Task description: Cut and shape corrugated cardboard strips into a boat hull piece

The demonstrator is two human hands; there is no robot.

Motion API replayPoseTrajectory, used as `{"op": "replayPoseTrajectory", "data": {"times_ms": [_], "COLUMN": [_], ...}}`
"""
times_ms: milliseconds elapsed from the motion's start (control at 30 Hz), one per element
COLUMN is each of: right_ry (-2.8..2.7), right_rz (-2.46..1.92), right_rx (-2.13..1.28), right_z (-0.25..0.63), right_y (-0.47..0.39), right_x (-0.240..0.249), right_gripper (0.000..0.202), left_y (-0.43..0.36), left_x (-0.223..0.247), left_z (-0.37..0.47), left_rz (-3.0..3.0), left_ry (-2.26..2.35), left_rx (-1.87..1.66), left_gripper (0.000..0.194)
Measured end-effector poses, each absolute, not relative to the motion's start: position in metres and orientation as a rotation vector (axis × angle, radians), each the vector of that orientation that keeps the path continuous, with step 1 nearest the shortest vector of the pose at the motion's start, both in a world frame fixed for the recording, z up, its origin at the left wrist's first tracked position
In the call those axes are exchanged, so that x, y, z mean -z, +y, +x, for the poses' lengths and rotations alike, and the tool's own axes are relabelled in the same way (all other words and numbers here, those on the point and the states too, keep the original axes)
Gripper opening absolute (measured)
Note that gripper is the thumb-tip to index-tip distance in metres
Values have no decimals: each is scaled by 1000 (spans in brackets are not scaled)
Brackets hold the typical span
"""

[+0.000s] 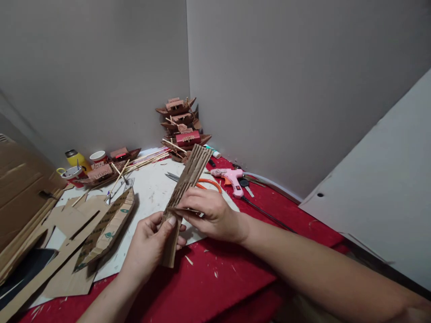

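Observation:
My left hand point(151, 240) grips a long strip of corrugated cardboard point(190, 172) near its lower end, thumb on top and fingers behind. The strip's upper part shows bare ridges, while its lower end is smooth. My right hand point(208, 211) pinches a thin flap of brown paper point(183, 211) at the strip's middle, lifted from the surface. Behind the strip lie scissors with orange handles point(209, 183), partly hidden. To the left rests a cardboard boat hull point(112, 229) with printed marks.
A pink glue gun point(232, 177) with a black cord lies right of the scissors. Several model boats point(186, 138) are stacked in the corner. Cups point(73, 175), a yellow bottle point(77, 159), thin sticks point(148, 159) and cardboard pieces point(72, 215) are on the left, over red cloth point(215, 287).

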State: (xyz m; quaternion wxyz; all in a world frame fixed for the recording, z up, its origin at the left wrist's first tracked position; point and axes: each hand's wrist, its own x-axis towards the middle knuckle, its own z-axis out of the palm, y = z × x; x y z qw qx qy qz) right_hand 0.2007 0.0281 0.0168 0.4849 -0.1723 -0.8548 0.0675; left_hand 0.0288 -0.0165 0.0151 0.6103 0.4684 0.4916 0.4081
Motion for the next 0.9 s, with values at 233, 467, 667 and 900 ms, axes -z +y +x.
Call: {"op": "replayPoseTrajectory", "data": {"times_ms": [233,467,667,900], "right_ry": [-2132,-2258,-2059,-2080], "right_rz": [-528,-283,-361,-532], "right_rx": [-195,-41,-205,-262], "right_z": [196,199,201,199], "right_y": [34,32,30,33], "right_x": [-6,0,-14,-10], "right_gripper": [12,25,13,12], "left_y": [-20,-16,-13,-17], "left_x": [-8,-6,-17,-12], "left_z": [30,31,26,30], "left_rz": [1197,1130,1110,1219], "left_ry": [1229,1181,1155,1172], "left_rx": [-917,-981,-897,-905], "left_gripper": [35,37,37,35]}}
